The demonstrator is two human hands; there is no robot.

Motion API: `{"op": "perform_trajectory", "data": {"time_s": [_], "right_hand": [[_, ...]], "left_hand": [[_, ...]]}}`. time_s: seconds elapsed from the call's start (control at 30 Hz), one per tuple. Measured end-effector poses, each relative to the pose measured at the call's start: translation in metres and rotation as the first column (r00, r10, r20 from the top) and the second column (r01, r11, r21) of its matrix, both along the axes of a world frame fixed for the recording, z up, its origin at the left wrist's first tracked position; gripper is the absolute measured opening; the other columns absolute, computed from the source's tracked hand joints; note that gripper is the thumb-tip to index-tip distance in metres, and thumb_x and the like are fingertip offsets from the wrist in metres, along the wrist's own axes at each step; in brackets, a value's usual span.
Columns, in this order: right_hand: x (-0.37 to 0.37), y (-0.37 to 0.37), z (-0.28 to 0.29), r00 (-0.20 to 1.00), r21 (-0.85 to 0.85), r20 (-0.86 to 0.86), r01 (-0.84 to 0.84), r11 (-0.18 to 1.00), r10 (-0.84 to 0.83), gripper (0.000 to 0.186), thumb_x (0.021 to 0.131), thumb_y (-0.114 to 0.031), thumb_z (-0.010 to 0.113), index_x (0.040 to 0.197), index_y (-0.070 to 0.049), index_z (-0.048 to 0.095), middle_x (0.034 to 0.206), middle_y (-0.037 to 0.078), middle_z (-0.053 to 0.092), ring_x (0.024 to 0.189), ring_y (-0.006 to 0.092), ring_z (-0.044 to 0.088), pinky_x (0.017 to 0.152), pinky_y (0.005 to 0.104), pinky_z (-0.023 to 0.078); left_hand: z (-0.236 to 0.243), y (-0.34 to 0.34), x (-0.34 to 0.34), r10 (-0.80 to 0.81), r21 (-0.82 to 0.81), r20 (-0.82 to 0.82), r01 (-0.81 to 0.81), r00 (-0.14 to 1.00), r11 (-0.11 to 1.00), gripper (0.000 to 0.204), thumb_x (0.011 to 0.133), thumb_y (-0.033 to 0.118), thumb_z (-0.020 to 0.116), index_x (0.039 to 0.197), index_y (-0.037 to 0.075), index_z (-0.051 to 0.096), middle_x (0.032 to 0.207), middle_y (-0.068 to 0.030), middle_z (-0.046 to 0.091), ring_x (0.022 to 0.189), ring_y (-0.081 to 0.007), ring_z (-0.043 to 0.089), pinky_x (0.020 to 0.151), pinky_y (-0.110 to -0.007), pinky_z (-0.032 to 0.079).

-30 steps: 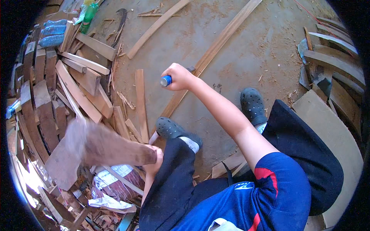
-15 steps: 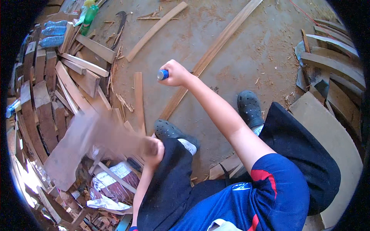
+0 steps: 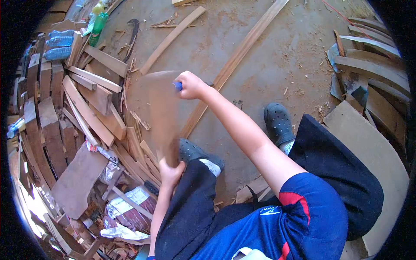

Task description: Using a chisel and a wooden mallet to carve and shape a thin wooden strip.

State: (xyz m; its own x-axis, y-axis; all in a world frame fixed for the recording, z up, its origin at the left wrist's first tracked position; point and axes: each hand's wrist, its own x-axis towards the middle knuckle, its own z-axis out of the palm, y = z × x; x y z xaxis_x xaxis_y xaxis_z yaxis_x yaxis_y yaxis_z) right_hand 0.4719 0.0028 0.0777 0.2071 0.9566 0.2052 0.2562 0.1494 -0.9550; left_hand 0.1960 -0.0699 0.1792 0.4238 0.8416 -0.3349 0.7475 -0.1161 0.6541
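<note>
My left hand (image 3: 170,173), beside my left knee, is closed round the lower end of a brown piece of wood (image 3: 164,117). The wood stands up from the hand and is smeared by motion. My right hand (image 3: 191,85) is closed in a fist round the blue handle (image 3: 177,86) of a tool. From that handle a greyish streak, perhaps a blade, runs left across the top of the wood. It is too blurred to tell the tool's kind or whether it touches the wood.
Boards and offcuts (image 3: 89,112) heap up at the left, near plastic bottles (image 3: 60,41) and a wrapped bag (image 3: 130,208). A dark sickle-like blade (image 3: 135,34) and a long plank (image 3: 242,52) lie on the floor. Curved wood pieces (image 3: 372,69) are stacked at right.
The piece of wood in my left hand has swung from pointing left to upright, near my right fist. My right hand has shifted slightly, its tool now showing as a streak leftward.
</note>
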Motion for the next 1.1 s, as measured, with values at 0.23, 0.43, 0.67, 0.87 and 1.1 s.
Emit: {"op": "perform_trajectory", "data": {"time_s": [0.23, 0.43, 0.67, 0.87, 1.1], "right_hand": [[0.007, -0.003, -0.011, 0.999, -0.038, 0.017, 0.035, 0.999, -0.034, 0.021, 0.061, -0.020, 0.061, 0.054, -0.002, 0.053, 0.056, 0.019, 0.051, 0.049, 0.0336, 0.050, 0.048, 0.0391, 0.041], [-0.002, 0.005, 0.003, 0.999, -0.010, -0.019, 0.027, 1.000, -0.027, 0.020, 0.062, -0.021, 0.059, 0.054, -0.003, 0.054, 0.058, 0.019, 0.054, 0.053, 0.0361, 0.054, 0.049, 0.0400, 0.043], [0.008, -0.007, -0.013, 0.998, 0.010, -0.022, 0.059, 0.998, -0.059, 0.021, 0.060, -0.016, 0.061, 0.052, -0.001, 0.049, 0.052, 0.018, 0.047, 0.044, 0.0295, 0.044, 0.046, 0.0376, 0.039], [0.005, -0.002, 0.000, 1.000, -0.014, 0.002, 0.026, 1.000, -0.026, 0.020, 0.062, -0.020, 0.060, 0.054, -0.002, 0.054, 0.057, 0.020, 0.052, 0.050, 0.0351, 0.052, 0.048, 0.0389, 0.042], [0.008, -0.007, -0.011, 0.999, -0.031, -0.033, 0.027, 0.999, -0.028, 0.022, 0.061, -0.017, 0.064, 0.057, 0.001, 0.051, 0.054, 0.020, 0.047, 0.045, 0.0302, 0.044, 0.048, 0.0366, 0.040]], "left_hand": [[0.057, 0.011, 0.010, 0.196, -0.227, 0.422, -0.106, 0.885, 0.968, 0.014, 0.078, 0.000, 0.059, 0.089, 0.002, 0.051, 0.072, -0.0065, 0.057, 0.063, -0.0115, 0.056, 0.054, -0.024, 0.045], [-0.007, 0.006, 0.004, 0.054, -0.114, 0.250, -0.026, 0.967, 0.993, 0.019, 0.073, 0.000, 0.062, 0.086, 0.002, 0.049, 0.069, -0.0053, 0.055, 0.059, -0.0123, 0.055, 0.052, -0.025, 0.045], [0.059, 0.017, 0.016, 0.176, -0.124, 0.391, -0.138, 0.904, 0.983, 0.011, 0.080, 0.000, 0.058, 0.087, 0.002, 0.050, 0.067, -0.0036, 0.054, 0.054, -0.0112, 0.054, 0.050, -0.023, 0.044], [0.006, 0.007, 0.011, 0.067, -0.212, 0.393, 0.019, 0.917, 0.977, 0.014, 0.080, -0.002, 0.055, 0.088, 0.004, 0.046, 0.067, -0.0033, 0.054, 0.056, -0.0117, 0.053, 0.052, -0.025, 0.045], [0.050, 0.023, 0.018, 0.258, -0.284, 0.283, -0.177, 0.924, 0.942, 0.008, 0.073, 0.003, 0.061, 0.078, 0.000, 0.055, 0.064, -0.0054, 0.056, 0.048, -0.0113, 0.053, 0.044, -0.024, 0.042]]}}
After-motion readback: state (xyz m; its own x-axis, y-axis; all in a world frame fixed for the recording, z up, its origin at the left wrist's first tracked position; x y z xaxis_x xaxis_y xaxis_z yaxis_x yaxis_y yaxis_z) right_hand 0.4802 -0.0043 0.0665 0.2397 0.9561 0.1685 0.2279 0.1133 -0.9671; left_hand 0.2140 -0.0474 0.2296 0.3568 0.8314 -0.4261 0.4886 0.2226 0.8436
